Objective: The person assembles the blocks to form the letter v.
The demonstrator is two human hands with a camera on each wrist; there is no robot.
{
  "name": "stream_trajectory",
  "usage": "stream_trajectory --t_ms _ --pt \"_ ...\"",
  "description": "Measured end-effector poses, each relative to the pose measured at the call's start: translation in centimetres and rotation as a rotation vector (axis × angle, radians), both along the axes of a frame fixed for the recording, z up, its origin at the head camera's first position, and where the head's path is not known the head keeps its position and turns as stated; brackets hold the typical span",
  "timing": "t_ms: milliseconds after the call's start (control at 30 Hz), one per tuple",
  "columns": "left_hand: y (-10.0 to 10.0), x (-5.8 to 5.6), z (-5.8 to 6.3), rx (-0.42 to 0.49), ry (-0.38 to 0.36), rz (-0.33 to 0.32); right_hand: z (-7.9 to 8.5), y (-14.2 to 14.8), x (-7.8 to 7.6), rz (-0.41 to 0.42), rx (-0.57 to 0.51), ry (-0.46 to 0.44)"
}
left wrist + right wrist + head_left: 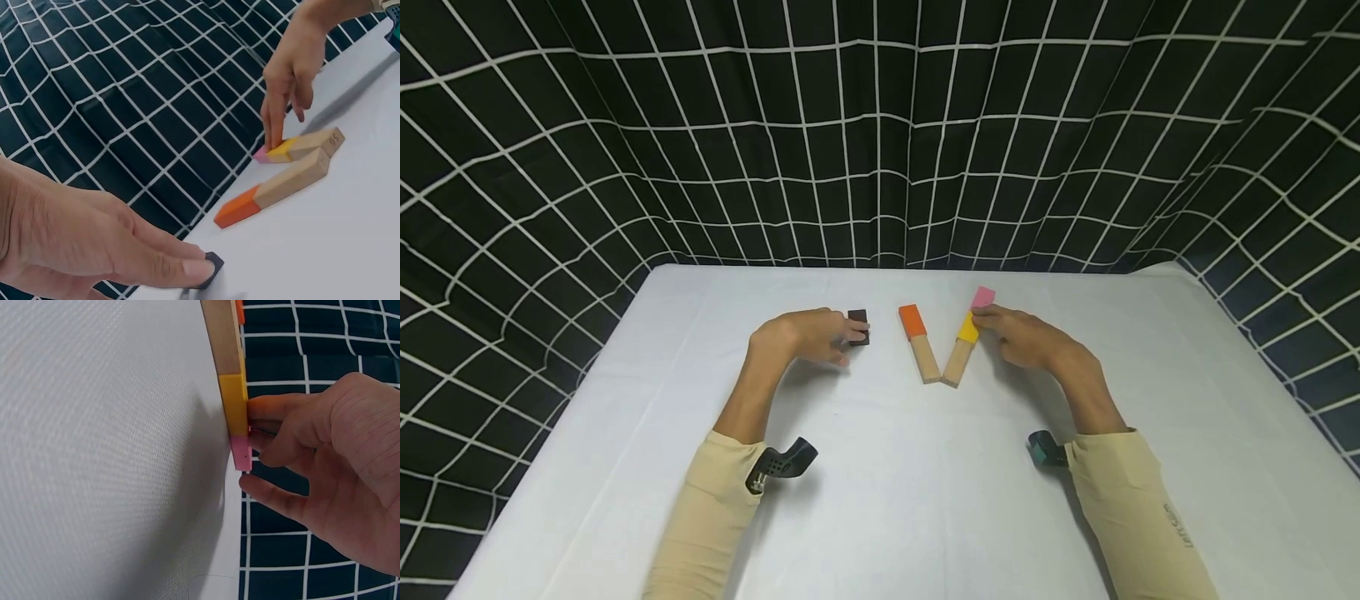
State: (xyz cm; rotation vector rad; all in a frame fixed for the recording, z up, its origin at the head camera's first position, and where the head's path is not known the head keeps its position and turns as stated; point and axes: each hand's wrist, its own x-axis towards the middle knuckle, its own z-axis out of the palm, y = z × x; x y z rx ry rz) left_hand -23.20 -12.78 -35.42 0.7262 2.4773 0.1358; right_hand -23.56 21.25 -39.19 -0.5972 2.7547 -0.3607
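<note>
My left hand (808, 333) pinches a small black block (857, 316) between thumb and fingers, at or just above the white table; the left wrist view shows part of this block (216, 262) beyond the thumb. My right hand (1026, 335) touches the yellow block (967, 330) and pink block (983, 296) from above with extended fingers, near where the two meet. A plain wooden block (957, 363) continues that row toward me. Left of it, an orange block (912, 320) and another wooden block (926, 360) form a second slanted row. Both rows converge at their near ends in a V.
A white cloth (895, 483) covers the table. Behind and at both sides hangs a dark curtain with a white grid (865, 150), close beyond the table's far edge. Each sleeve carries a black camera mount (786, 460) at the wrist.
</note>
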Motion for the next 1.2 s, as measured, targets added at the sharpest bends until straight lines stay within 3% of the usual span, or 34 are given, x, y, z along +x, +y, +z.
stream_trajectory --t_ms 133,233,367,500,800,967,1200 --pt "0.1 -0.1 -0.3 0.036 0.051 0.023 0.0 0.1 0.0 0.007 -0.006 -0.001" --pt "0.2 0.0 -0.1 0.037 0.041 0.053 0.0 0.2 0.0 0.0 -0.001 -0.007" --pt "0.8 -0.4 -0.5 0.007 0.024 0.033 -0.1 0.4 0.1 -0.016 0.003 -0.017" --pt "1.7 -1.3 -1.4 0.022 0.062 0.029 -0.1 0.5 0.1 -0.02 0.005 -0.015" --pt "3.3 -4.1 -4.3 0.193 0.187 0.073 0.0 0.2 0.2 -0.002 0.004 0.006" --pt "4.3 -5.0 -5.2 0.239 0.248 0.045 0.0 0.1 0.2 -0.017 0.005 -0.013" --pt "5.3 -4.9 -5.4 0.241 0.29 -0.002 -0.1 0.0 0.1 -0.038 0.025 -0.026"
